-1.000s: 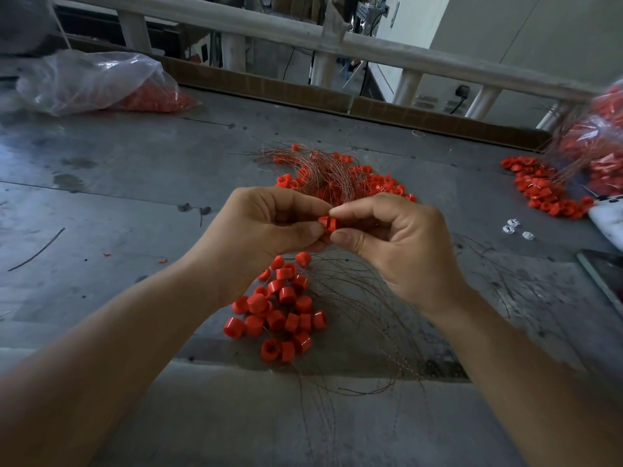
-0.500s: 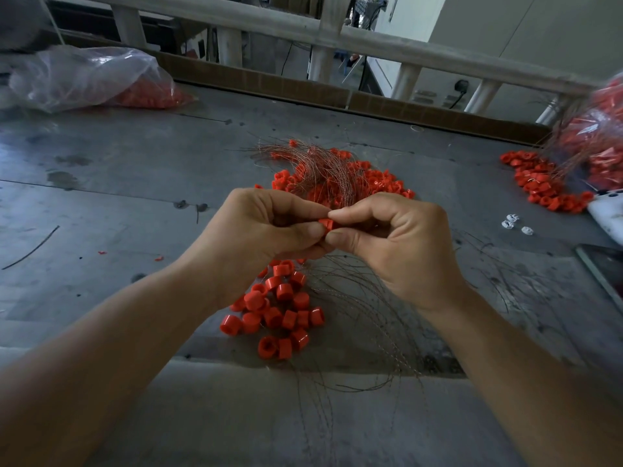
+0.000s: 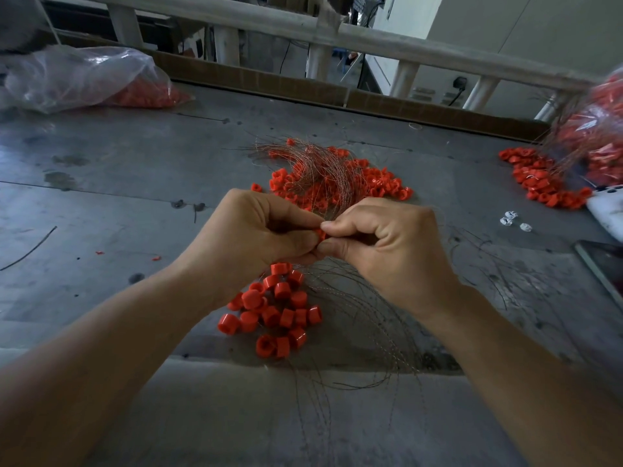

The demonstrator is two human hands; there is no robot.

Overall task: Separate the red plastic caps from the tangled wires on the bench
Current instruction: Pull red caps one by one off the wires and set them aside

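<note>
**Hands.** A small red plastic cap (image 3: 321,234) is pinched between the tips of both hands, which are held together above the grey, stained table (image 3: 135,183). The left hand (image 3: 256,237) is curled, with thumb and forefinger closed on the cap from the left. The right hand (image 3: 387,251) is likewise curled, its fingers (image 3: 340,226) closed on the cap from the right. Only a sliver of the cap is exposed between them. Whether a wire is attached to it cannot be determined.

**Near the fingers.** Directly below the fingers, on the person's side, a heap of loose red cylindrical caps (image 3: 276,308) is lying on the table. Just right of that heap, under the right wrist, thin bare wires (image 3: 364,332) are fanned out toward the near edge.

**Beyond the fingers.** A tangled bundle of thin coppery wires (image 3: 323,173) is spread over a bed of red caps, and its nearest strands reach close to the fingertips.

**Further off.**
- Far right of the fingers, a second spread of red caps (image 3: 542,183) is noted beside a clear bag of red caps and wires (image 3: 596,136) at the frame's edge.
- Three small white pieces (image 3: 512,220) lie between the right hand and that spread.
- A dark flat object (image 3: 603,264) is partly seen at the right edge.
- Far left of the fingers, at the back, a crumpled clear plastic bag (image 3: 77,79) holding red caps is recorded.
</note>
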